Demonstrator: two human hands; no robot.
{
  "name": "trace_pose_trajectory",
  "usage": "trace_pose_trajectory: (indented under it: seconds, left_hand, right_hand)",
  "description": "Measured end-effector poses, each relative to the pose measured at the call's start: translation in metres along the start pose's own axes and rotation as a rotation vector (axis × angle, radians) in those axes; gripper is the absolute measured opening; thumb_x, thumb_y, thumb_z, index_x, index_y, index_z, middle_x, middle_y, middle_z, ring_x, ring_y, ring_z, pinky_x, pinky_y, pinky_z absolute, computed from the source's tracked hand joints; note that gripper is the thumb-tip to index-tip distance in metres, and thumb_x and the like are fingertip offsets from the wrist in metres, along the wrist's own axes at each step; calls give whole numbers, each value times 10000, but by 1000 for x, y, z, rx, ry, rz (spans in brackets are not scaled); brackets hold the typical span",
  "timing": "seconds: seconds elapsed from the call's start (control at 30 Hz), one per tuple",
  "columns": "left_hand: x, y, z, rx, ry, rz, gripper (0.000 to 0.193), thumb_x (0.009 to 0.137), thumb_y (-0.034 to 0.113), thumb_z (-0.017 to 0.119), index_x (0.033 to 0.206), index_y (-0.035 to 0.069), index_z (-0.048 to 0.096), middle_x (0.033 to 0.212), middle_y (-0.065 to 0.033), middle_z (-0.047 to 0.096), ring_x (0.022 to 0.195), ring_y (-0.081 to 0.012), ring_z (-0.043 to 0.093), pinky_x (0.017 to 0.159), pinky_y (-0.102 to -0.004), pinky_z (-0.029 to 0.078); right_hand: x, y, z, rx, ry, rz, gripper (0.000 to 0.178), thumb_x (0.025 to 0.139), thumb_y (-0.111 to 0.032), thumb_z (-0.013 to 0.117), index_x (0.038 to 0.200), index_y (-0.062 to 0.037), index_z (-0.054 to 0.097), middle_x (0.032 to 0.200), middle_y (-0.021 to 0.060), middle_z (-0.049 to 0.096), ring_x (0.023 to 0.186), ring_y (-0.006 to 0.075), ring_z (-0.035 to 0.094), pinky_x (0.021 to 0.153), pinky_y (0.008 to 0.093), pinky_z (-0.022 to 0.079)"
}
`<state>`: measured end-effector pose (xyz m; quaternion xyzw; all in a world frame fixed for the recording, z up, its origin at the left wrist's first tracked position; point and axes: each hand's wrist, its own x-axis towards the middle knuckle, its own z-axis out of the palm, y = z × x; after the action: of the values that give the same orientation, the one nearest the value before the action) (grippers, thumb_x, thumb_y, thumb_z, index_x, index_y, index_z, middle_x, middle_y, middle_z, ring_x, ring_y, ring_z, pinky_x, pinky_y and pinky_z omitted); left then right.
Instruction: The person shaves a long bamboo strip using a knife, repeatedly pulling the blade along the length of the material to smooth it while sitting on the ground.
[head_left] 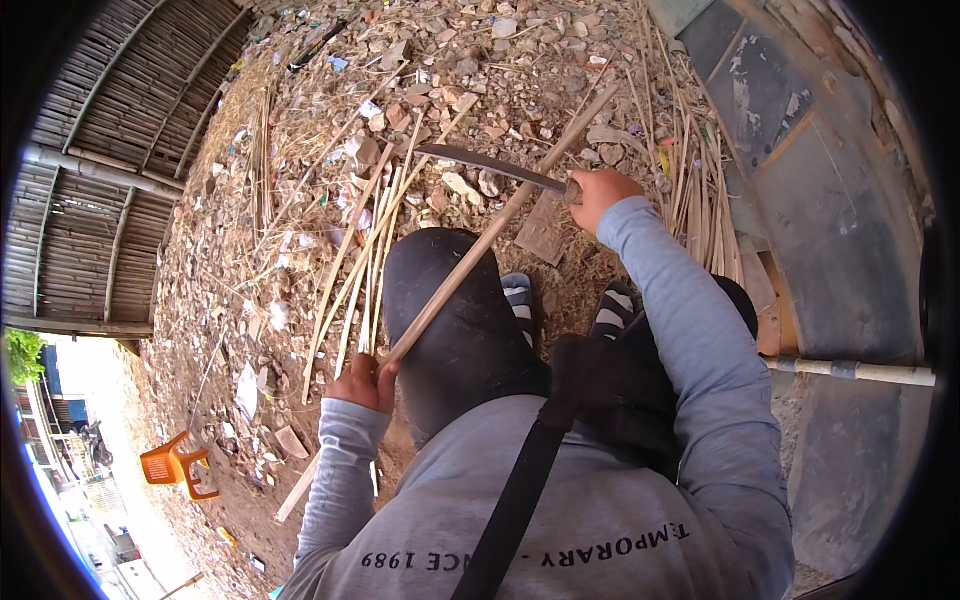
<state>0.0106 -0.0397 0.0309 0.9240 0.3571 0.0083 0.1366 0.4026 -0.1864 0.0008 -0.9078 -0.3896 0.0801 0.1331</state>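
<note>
A long wooden strip point(455, 283) is gripped near its near-left part by the left hand point(365, 383), whose thumb is pressed against it; the fingers beneath are largely hidden. The strip is laid slantwise across the left thigh point(430, 345), its far end reaching out over the rubble point(450, 60) to the right. Whether the pale piece point(297, 490) showing beyond the left sleeve point(345, 450) belongs to the same strip cannot be told.

A long, dark-bladed knife point(490, 162) is held by the right hand point(603, 195), closed around the handle, most of which is covered. The strip is crossed by the blade, but whether it is touched cannot be made out.

Loose strips point(347, 250) are seen left of the thigh, their near ends partly concealed. The feet are half hidden by the legs. On the far left, a slatted wall point(110, 100) is cut off by the dark rim, as are the grey panels point(840, 240) on the right.
</note>
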Motion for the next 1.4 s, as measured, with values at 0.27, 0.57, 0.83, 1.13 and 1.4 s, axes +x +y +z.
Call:
trace_pose_trajectory:
  seconds: [0.27, 0.57, 0.83, 1.13, 1.4]
  left_hand:
    - [-6, -6, 14, 34, 2, -62, 352, 941, 377, 543, 809, 54, 498, 598, -212, 573, 557, -430, 580, 501, -507, 451]
    - [-1, -21, 25, 91, 22, -18, 363, 937, 387, 548, 789, 61, 492, 593, -204, 581, 546, -422, 585, 485, -505, 448]
    - [5, -20, 18, 91, -3, -10, 394, 943, 412, 527, 777, 57, 491, 581, -215, 573, 550, -425, 590, 488, -506, 450]
    - [6, -21, 32, 3, 52, 36, 376, 937, 400, 542, 778, 61, 505, 561, -198, 561, 538, -418, 584, 480, -498, 447]
    - [2, -16, 19, 23, 0, -3, 390, 943, 417, 527, 788, 60, 509, 570, -200, 565, 545, -422, 585, 479, -500, 447]
  right_hand:
    - [-6, -29, 6, 5, -204, -82, 304, 786, -269, 666, 1061, -140, 659, 914, 175, 680, 870, 351, 659, 800, 434, 531]
    - [-15, -41, -14, -77, -240, -140, 389, 753, -233, 675, 1118, -99, 647, 900, 170, 680, 881, 335, 664, 825, 418, 532]
    - [7, 2, -3, 39, -93, 11, 331, 744, -229, 676, 1034, -72, 641, 899, 182, 672, 885, 364, 647, 810, 450, 523]
    - [17, 29, -3, 59, -37, 105, 271, 730, -208, 671, 980, -104, 655, 844, 152, 681, 846, 367, 656, 774, 448, 530]
    - [-6, -19, -13, -107, -66, -205, 252, 735, -241, 688, 947, -121, 626, 800, 139, 664, 805, 352, 656, 737, 465, 523]
